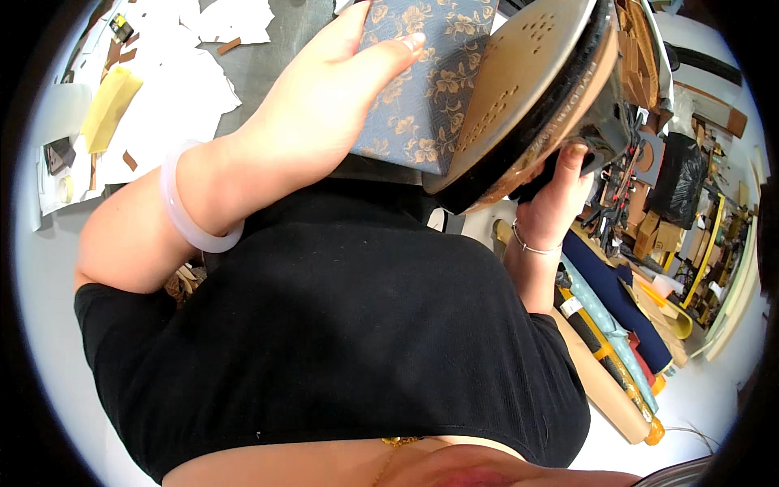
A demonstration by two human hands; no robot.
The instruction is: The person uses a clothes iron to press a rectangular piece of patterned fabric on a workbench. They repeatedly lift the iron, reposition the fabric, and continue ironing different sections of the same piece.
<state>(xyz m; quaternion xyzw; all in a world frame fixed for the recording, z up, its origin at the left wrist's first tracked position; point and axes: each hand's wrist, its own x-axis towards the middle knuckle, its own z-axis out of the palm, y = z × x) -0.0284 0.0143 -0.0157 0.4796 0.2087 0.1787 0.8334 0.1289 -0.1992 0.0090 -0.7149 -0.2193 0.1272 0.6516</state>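
Observation:
My left hand [328,97] is closed around a panel or box [420,79] covered in blue cloth with a gold floral pattern. Its thumb lies flat on the patterned face; the other fingers are hidden. A steam iron [517,91] is gripped by the handle in my right hand [557,189], tipped on its side. The perforated metal soleplate faces the panel and meets its right edge. Most of my right hand's fingers are behind the iron's body.
White paper sheets [164,79] with brown scraps lie on the grey worktable [255,67] at left, beside a yellow block [112,109]. At right, fabric and paper rolls [614,329] lean near several clamps [614,189], a black plastic bag [675,176] and cardboard boxes [654,237].

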